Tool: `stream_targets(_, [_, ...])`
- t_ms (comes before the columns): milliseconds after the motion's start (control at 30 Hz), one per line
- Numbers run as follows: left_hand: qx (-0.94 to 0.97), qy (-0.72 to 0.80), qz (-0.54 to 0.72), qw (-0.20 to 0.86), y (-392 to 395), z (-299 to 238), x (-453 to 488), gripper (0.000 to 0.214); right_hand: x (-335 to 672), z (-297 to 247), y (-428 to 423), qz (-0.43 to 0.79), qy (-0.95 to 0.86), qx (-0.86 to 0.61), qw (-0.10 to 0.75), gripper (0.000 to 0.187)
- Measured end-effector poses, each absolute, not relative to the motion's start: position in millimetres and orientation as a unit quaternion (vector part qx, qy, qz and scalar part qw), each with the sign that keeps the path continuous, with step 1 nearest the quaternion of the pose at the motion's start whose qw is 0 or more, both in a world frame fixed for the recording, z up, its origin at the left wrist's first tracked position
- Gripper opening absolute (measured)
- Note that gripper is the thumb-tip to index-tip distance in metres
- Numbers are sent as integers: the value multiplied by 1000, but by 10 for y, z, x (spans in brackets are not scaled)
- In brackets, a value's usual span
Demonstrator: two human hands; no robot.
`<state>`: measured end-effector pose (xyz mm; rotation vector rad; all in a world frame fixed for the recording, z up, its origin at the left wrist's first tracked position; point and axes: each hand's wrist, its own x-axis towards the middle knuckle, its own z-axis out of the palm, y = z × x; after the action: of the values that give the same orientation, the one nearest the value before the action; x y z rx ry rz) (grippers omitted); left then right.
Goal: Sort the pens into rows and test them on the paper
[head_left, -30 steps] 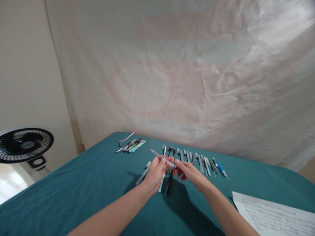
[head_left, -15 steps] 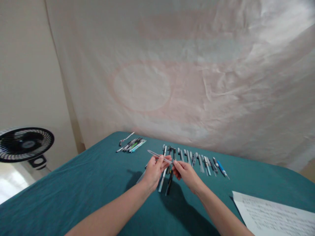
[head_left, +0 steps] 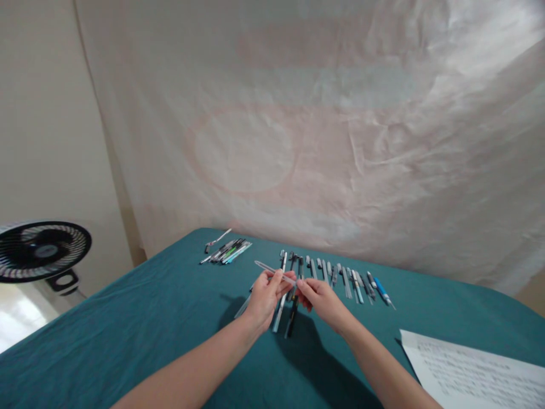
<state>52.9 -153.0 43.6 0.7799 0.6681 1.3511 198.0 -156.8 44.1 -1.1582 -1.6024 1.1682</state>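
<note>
Both hands meet above a teal tablecloth. My left hand pinches a thin clear pen that slants up to the left. My right hand is closed on the same pen's right end, its fingertips touching the left hand's. Under the hands lie a white pen and a black pen. Behind them runs a row of several pens.
A second bunch of pens lies at the table's far left edge. A printed sheet of paper lies at the near right. A black fan stands off the table to the left. A creased pale cloth hangs behind.
Both hands have drawn slightly nearer and to the left with the clear pen. My right hand's fingers, looser a second ago, are now pinched on the pen's end.
</note>
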Motion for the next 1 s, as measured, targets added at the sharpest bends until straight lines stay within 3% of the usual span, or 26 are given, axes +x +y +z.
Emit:
stream_targets(133, [342,303,595,661,-1526,440,522,23,2039,469,-1562,431,-661,-464,403,38])
stream_targets(300, [356,313,592,652,-1537,460,518,27,2052,510,-1563,461,-669,-460,358,50])
stream_targets(500, [360,316,601,640,-1544,471,494,30,2024,528,-1601,422,-675,-446,409,37])
stream_targets(667, [352,323,608,634,-1540,474,493,32,1995,504,-1615,501,-661,-434,353,49])
stream_targets(867, [351,325,620,622,-1521,460,482,31,1972,467,-1611,437,-667,-439,415,37])
stream_targets(1000, [356,328,619,619,-1507,432,481,31,1960,462,-1611,489,-650,-435,386,44])
